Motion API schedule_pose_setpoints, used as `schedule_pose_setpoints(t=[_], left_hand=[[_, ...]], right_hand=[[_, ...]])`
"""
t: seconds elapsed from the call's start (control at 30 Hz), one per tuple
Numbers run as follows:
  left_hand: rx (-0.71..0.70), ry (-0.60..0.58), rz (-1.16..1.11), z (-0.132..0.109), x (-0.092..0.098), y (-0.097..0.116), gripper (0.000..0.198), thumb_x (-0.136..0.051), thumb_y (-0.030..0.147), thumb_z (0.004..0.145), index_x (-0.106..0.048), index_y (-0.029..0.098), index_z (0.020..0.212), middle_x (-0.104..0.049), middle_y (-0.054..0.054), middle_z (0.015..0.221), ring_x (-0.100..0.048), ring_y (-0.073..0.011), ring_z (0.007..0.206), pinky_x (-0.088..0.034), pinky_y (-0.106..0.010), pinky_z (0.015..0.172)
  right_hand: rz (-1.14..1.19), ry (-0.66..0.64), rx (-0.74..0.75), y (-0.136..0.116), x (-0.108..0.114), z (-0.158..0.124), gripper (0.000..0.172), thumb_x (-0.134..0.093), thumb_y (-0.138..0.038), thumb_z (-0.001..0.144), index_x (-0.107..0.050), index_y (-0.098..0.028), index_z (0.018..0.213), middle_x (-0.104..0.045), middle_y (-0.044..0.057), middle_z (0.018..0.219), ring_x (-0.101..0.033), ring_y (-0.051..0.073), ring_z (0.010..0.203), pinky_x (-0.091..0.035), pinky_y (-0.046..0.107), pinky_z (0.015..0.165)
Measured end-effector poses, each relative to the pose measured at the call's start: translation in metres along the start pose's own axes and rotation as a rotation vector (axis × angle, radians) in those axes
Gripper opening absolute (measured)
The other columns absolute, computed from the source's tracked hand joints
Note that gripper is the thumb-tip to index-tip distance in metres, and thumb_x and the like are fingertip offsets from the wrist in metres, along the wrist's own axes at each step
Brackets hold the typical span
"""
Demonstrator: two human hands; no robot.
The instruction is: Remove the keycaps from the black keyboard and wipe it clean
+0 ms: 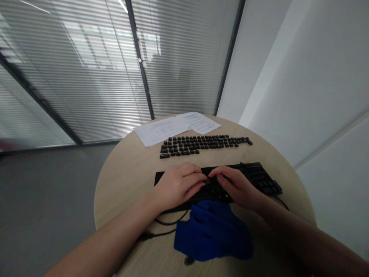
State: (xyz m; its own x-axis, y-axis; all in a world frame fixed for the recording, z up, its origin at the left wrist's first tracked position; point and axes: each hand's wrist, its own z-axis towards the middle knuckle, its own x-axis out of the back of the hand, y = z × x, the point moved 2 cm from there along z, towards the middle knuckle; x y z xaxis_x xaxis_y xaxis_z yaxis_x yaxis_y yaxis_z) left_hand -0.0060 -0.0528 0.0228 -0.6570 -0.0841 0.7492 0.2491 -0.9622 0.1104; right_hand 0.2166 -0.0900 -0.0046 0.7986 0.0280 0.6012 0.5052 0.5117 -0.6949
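Observation:
A black keyboard (pixel 261 177) lies across the round table, with its right-hand block of keys showing and much of its middle hidden under my hands. My left hand (pixel 180 182) rests over its left part, fingers drawn together and tips pointing right; anything between them is too small to make out. Facing it, my right hand (pixel 238 186) touches the middle of the keyboard with a bent index finger, the thumb apart from it. The two hands' fingertips almost meet. Just in front of the keyboard lies a crumpled blue cloth (pixel 213 232).
Loose black keycaps (pixel 198 143) lie in keyboard-like rows behind the keyboard. Printed paper sheets (pixel 164 129) are at the back of the round wooden table (pixel 121 173). A black cable (pixel 165 234) runs beside the cloth. Blinds (pixel 115 84) and a white wall (pixel 325 77) stand beyond.

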Motion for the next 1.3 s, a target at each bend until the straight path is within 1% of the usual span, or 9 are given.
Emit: schedule_pose_setpoints(t=[0.13, 0.37, 0.47, 0.57, 0.63, 0.73, 0.87, 1.03, 1.3], left_hand=[[-0.029, -0.019, 0.049, -0.001, -0.004, 0.003, 0.018, -0.056, 0.025, 0.103, -0.072, 0.018, 0.107, -0.072, -0.006, 0.1, -0.068, -0.0175, 0.085, -0.058, -0.031, 0.074], [-0.127, 0.009, 0.089, 0.0, -0.008, 0.008, 0.018, -0.055, 0.023, 0.104, -0.072, 0.017, 0.104, -0.071, -0.005, 0.096, -0.067, -0.0174, 0.083, -0.056, -0.029, 0.071], [-0.077, 0.055, 0.105, -0.002, -0.003, 0.001, 0.02, -0.053, 0.023, 0.104, -0.072, 0.019, 0.111, -0.072, -0.006, 0.101, -0.067, -0.0181, 0.087, -0.056, -0.03, 0.074], [0.039, 0.093, 0.096, -0.005, 0.002, -0.018, 0.021, -0.053, 0.02, 0.103, -0.072, 0.019, 0.114, -0.071, -0.007, 0.103, -0.068, -0.02, 0.094, -0.056, -0.032, 0.08], [0.133, 0.04, 0.068, -0.008, 0.003, -0.034, 0.019, -0.056, 0.017, 0.1, -0.073, 0.019, 0.108, -0.071, -0.007, 0.102, -0.068, -0.0203, 0.095, -0.056, -0.032, 0.081], [0.266, -0.138, 0.035, -0.013, -0.003, -0.057, 0.016, -0.063, 0.016, 0.094, -0.075, 0.02, 0.104, -0.072, -0.005, 0.098, -0.069, -0.0204, 0.09, -0.055, -0.032, 0.08], [0.323, -0.334, -0.016, -0.02, -0.011, -0.071, 0.02, -0.068, 0.012, 0.087, -0.077, 0.021, 0.102, -0.075, -0.003, 0.098, -0.07, -0.0202, 0.089, -0.053, -0.031, 0.08], [0.344, -0.39, -0.039, -0.019, -0.013, -0.072, 0.022, -0.066, 0.013, 0.088, -0.078, 0.024, 0.103, -0.076, -0.003, 0.098, -0.07, -0.0201, 0.09, -0.051, -0.029, 0.079], [0.356, -0.392, -0.05, -0.016, -0.009, -0.07, 0.023, -0.067, 0.015, 0.088, -0.078, 0.025, 0.105, -0.077, -0.003, 0.099, -0.07, -0.021, 0.09, -0.05, -0.03, 0.079]], right_hand=[[-0.059, -0.058, 0.036, -0.003, -0.001, 0.002, 0.02, -0.061, -0.031, 0.096, -0.072, -0.02, 0.108, -0.067, 0.001, 0.075, -0.058, 0.015, 0.065, -0.045, 0.027, 0.062], [-0.068, -0.129, -0.074, -0.005, 0.004, 0.004, 0.014, -0.073, -0.031, 0.086, -0.076, -0.021, 0.096, -0.07, 0.001, 0.078, -0.061, 0.017, 0.069, -0.048, 0.028, 0.067], [-0.077, -0.095, -0.166, 0.002, 0.01, 0.007, 0.017, -0.076, -0.034, 0.084, -0.075, -0.021, 0.096, -0.07, 0.001, 0.078, -0.062, 0.018, 0.07, -0.048, 0.03, 0.067], [-0.155, -0.057, -0.215, 0.017, 0.02, 0.025, 0.024, -0.074, -0.039, 0.086, -0.074, -0.02, 0.101, -0.07, 0.001, 0.078, -0.062, 0.018, 0.069, -0.047, 0.03, 0.066], [-0.27, -0.059, -0.21, 0.032, 0.026, 0.046, 0.027, -0.073, -0.041, 0.087, -0.074, -0.02, 0.104, -0.07, 0.001, 0.079, -0.06, 0.017, 0.068, -0.044, 0.03, 0.065], [-0.445, -0.107, -0.242, 0.058, 0.027, 0.082, 0.027, -0.073, -0.039, 0.087, -0.075, -0.019, 0.104, -0.073, 0.002, 0.085, -0.061, 0.017, 0.071, -0.043, 0.03, 0.067], [-0.505, -0.116, -0.31, 0.091, 0.017, 0.111, 0.025, -0.073, -0.035, 0.086, -0.076, -0.017, 0.103, -0.076, 0.005, 0.087, -0.068, 0.019, 0.079, -0.048, 0.03, 0.076], [-0.552, -0.131, -0.341, 0.113, 0.005, 0.117, 0.023, -0.073, -0.033, 0.086, -0.078, -0.018, 0.104, -0.078, 0.005, 0.09, -0.071, 0.02, 0.081, -0.05, 0.029, 0.075], [-0.613, -0.173, -0.317, 0.114, 0.003, 0.123, 0.025, -0.071, -0.034, 0.088, -0.081, -0.021, 0.107, -0.08, 0.005, 0.09, -0.072, 0.022, 0.083, -0.051, 0.03, 0.078]])
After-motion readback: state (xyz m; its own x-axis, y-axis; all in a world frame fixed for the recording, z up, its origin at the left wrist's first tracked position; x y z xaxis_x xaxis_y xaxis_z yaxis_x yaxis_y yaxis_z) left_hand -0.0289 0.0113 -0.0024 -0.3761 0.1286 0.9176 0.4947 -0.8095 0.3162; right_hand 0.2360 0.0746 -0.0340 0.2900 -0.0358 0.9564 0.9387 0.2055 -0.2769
